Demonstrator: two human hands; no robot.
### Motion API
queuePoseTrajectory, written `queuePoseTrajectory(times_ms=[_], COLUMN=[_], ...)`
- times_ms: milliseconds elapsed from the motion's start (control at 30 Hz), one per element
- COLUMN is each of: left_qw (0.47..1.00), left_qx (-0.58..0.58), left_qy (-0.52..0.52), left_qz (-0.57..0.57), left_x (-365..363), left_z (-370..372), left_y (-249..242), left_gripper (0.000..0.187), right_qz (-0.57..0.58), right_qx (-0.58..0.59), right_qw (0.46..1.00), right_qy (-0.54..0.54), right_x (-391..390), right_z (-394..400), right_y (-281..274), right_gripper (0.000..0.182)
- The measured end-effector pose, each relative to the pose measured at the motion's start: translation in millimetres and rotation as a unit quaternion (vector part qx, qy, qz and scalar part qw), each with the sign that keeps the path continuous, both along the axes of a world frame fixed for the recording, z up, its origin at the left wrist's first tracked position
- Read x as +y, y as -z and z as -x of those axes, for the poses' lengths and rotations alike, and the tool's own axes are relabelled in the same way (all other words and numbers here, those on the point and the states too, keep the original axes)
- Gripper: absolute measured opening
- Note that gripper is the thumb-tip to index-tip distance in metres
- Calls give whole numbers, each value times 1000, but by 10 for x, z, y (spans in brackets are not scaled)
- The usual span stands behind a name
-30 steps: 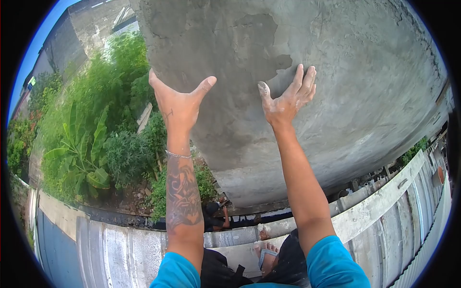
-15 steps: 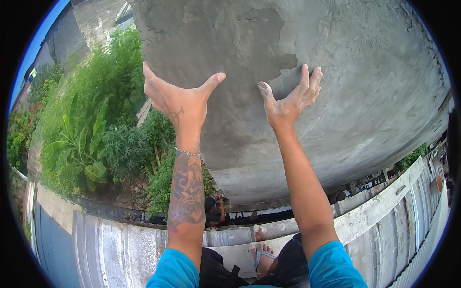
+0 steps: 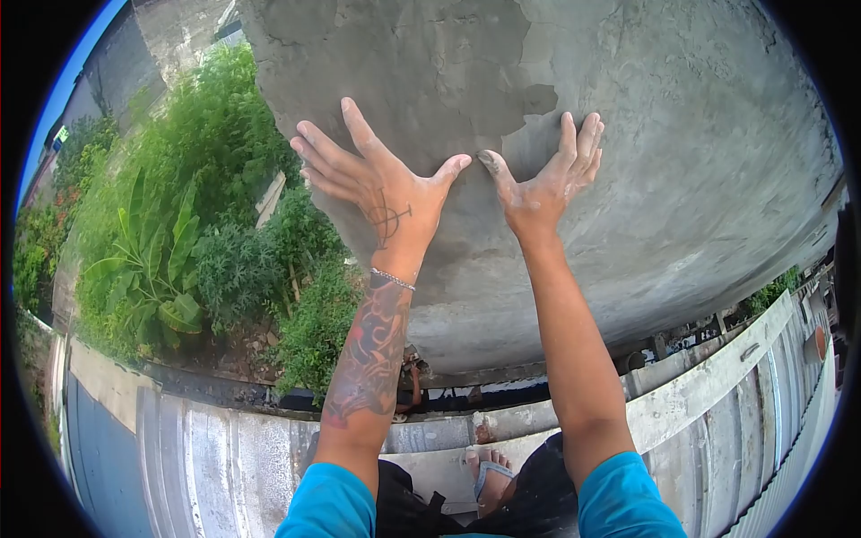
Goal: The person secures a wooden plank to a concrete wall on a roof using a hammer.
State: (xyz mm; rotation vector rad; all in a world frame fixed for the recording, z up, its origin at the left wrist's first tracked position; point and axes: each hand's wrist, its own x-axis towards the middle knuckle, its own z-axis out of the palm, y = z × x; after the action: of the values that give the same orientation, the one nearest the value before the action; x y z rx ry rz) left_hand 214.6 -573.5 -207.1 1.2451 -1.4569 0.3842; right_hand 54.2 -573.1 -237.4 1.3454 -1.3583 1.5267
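We have both palms flat against the plastered wall [image 3: 628, 134], which fills the upper middle and right of the view from about eleven o'clock round to three o'clock. Our left hand [image 3: 381, 184] lies with its fingers [image 3: 327, 148] spread wide and pointing toward ten and eleven o'clock, the thumb reaching toward two o'clock; it grips nothing, only presses on the grey surface near the wall's left edge. Our right hand [image 3: 543, 184], dusted pale with cement, is just beside it, fingers together and pointing toward one o'clock, thumb toward eleven, open as well and holding nothing. The two thumbs are near each other but apart. Just above them a darker, damp-looking patch of fresh render [image 3: 448, 72] ends in a ragged border. The wall's long axis appears to run from the near corner at upper left away toward four o'clock, its face curved by the lens, so we cannot tell its true lean. The risk we judge greatest is footing: we seem to stand high on corrugated roofing [image 3: 224, 457], one sandalled foot [image 3: 489, 480] showing at six o'clock, with plants [image 3: 179, 242] far below at nine o'clock. A hard push on the wall could shift our weight backward. Pressing on the damp patch could also smear or peel it, since its edge already looks flaky.
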Motion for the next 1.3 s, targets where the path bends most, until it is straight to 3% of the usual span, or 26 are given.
queuePoseTrajectory(times_ms=[367, 467, 500, 600, 767, 900, 1033, 1167, 1300], left_qw=[1000, 990, 987, 968, 969, 957, 964, 949, 937], left_qx=[-8, 126, 153, 237, 246, 269, 193, 129, 149], left_qy=[-20, 23, 0, 72, 33, 107, 181, 209, 224], left_qz=[-1, 54, 51, 30, 11, -8, -38, -198, -222], left_x=[114, -48, -54, -171, -125, -89, -107, -209, -113], left_z=[-74, -191, -234, -366, -340, -501, -900, -1089, -1053], left_y=[-10, 133, 145, 190, 151, 53, 39, 232, 202], left_gripper=[124, 115, 110, 105, 83, 85, 89, 101, 96], right_qz=[-2, 1, 0, -10, 7, 19, 16, 16, 4], right_qx=[-7, -8, -9, -9, -16, -41, -28, -29, -34], right_qw=[1000, 1000, 1000, 1000, 1000, 999, 999, 999, 999], right_qy=[1, -6, -9, -18, -19, -12, -13, -1, 9], right_x=[79, 57, 63, 77, 28, 11, 33, 24, 44], right_z=[47, 22, 19, 40, 6, -67, -45, -58, -113], right_y=[-4, 0, -5, -2, 4, -23, -24, -31, -36], right_gripper=[86, 87, 87, 86, 84, 84, 84, 84, 85])
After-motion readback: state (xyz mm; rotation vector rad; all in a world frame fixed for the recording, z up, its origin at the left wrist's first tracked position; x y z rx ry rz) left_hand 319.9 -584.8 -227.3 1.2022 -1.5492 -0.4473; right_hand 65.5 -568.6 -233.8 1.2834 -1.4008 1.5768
